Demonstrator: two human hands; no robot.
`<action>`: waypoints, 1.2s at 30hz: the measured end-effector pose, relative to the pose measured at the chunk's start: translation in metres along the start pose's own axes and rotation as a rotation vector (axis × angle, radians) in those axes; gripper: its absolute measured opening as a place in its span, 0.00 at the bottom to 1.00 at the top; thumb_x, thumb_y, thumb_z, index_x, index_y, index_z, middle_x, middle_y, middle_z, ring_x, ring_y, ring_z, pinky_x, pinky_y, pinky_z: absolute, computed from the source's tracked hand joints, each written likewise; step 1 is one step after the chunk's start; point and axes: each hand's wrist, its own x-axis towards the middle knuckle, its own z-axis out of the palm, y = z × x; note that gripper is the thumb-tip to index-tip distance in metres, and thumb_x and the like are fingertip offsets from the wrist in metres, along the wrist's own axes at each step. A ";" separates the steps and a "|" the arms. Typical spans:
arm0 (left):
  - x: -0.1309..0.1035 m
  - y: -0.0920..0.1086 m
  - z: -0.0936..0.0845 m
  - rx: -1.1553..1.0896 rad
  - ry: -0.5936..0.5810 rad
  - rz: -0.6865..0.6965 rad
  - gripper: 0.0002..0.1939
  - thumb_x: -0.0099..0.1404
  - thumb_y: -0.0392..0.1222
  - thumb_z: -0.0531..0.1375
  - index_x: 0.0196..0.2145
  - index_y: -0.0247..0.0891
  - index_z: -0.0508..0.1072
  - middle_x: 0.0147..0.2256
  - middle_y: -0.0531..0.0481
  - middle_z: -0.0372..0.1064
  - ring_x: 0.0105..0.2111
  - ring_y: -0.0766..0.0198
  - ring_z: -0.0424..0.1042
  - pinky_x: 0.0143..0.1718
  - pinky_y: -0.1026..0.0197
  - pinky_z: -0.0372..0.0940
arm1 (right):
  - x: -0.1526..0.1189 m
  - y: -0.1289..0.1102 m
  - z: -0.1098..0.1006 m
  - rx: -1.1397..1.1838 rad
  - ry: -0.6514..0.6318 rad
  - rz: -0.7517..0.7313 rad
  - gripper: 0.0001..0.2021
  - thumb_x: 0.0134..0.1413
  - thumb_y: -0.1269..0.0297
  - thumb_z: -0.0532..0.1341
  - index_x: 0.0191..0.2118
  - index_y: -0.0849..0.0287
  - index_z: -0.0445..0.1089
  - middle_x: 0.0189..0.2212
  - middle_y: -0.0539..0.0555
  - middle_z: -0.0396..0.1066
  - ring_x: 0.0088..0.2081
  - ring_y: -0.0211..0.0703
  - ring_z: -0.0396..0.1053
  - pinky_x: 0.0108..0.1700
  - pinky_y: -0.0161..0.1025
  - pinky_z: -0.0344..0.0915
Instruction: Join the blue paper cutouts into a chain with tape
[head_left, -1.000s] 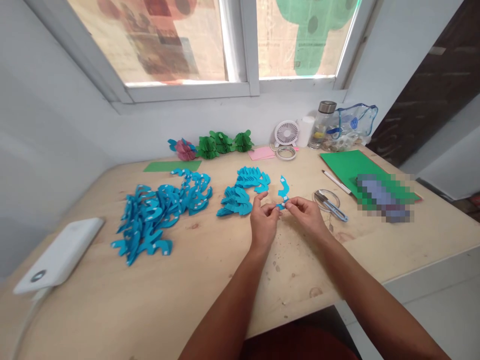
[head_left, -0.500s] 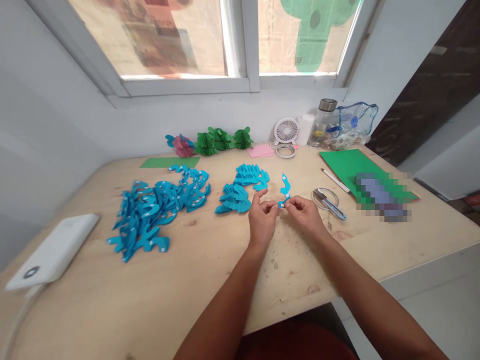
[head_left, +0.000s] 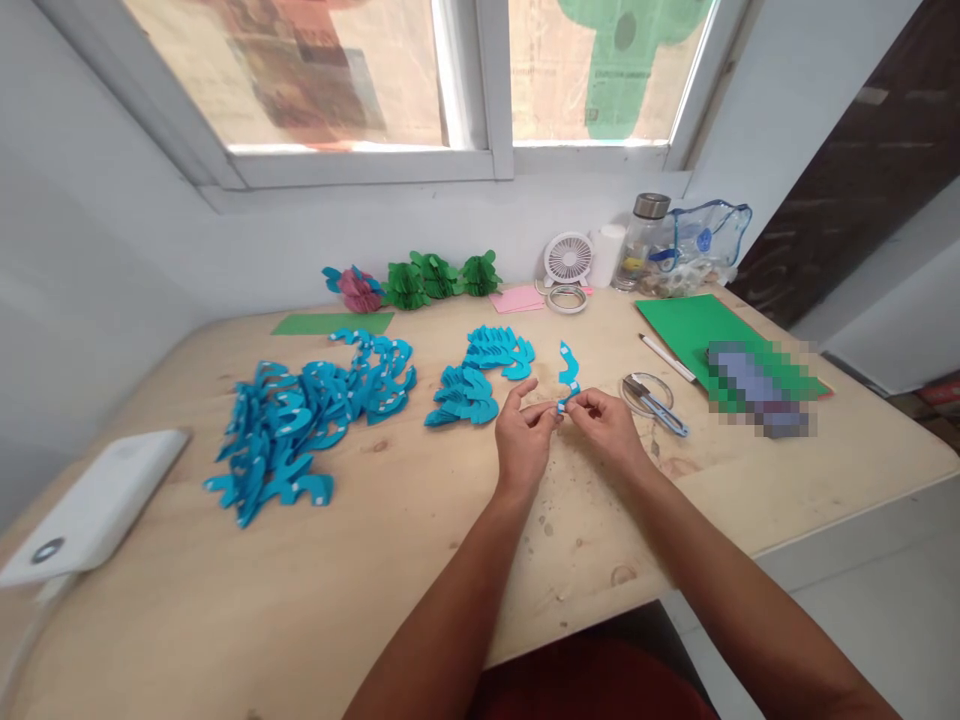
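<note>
A wavy blue paper strip (head_left: pixel 569 364) with small white patches stands out beyond my fingertips, over the wooden table (head_left: pixel 360 580). My left hand (head_left: pixel 525 430) pinches its near end between thumb and a finger, with the index finger raised. Close beside it, my right hand (head_left: pixel 604 425) grips the same strip from the right. Just left of my hands are folded blue paper pieces in a near bunch (head_left: pixel 461 397) and a far bunch (head_left: pixel 499 350). A larger heap of blue pieces with white patches (head_left: pixel 315 400) spreads further left.
A utility knife (head_left: pixel 656 405) lies on a ring of tape right of my hands, near a white pen (head_left: pixel 666 357) and green sheet (head_left: pixel 705 330). Paper flowers (head_left: pixel 433 280), a small fan (head_left: pixel 568 260) and a bottle (head_left: pixel 641 240) line the back. A white power bank (head_left: pixel 97 505) lies left.
The whole view has shifted slightly. Both hands stay at the near end of the strip, with almost no visible movement of the fingers.
</note>
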 end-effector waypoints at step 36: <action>-0.001 -0.004 0.002 -0.011 0.045 0.029 0.25 0.50 0.36 0.62 0.47 0.32 0.64 0.28 0.47 0.75 0.27 0.63 0.74 0.35 0.59 0.68 | -0.004 -0.008 0.001 -0.016 0.041 -0.034 0.08 0.46 0.65 0.56 0.23 0.61 0.70 0.23 0.51 0.69 0.23 0.35 0.63 0.27 0.33 0.58</action>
